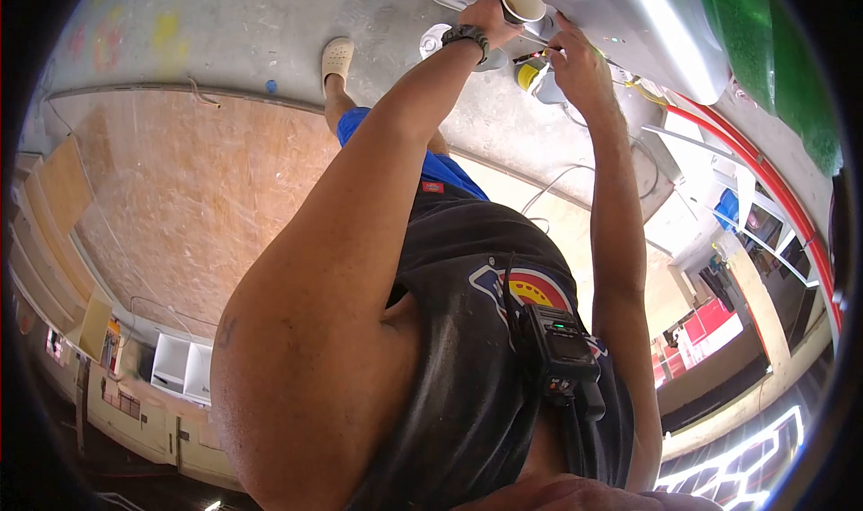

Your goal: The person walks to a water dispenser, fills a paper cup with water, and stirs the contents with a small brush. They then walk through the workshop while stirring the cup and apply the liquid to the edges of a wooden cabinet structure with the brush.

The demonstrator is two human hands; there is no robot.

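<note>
**Head view: brushwork on the grey panel, cup in hand**

Head camera looks down past my chest to both arms stretched toward the concrete floor (pixel 270 26). My left hand (pixel 485 15), the one with the wristwatch (pixel 466 35), has its fingers wrapped round a paper cup (pixel 523 3) held upright just beside the edge of the grey panel (pixel 647 26). My right hand (pixel 575 62) has its fingers pinched narrow on a thin brush (pixel 539 54), which lies close against the panel's lower edge.

I judge this to be fine touch-up work along that edge. The next move calls for a steady wrist, with the cup kept level and near the brush for reloading.

The cup's inside looks dark, but I cannot tell what it holds or how full it is. On the floor under my hands sits a small tub (pixel 530 72) showing yellow inside, probably paint. A white tub (pixel 435 39) stands near it, its contents hidden behind my left wrist.
</note>
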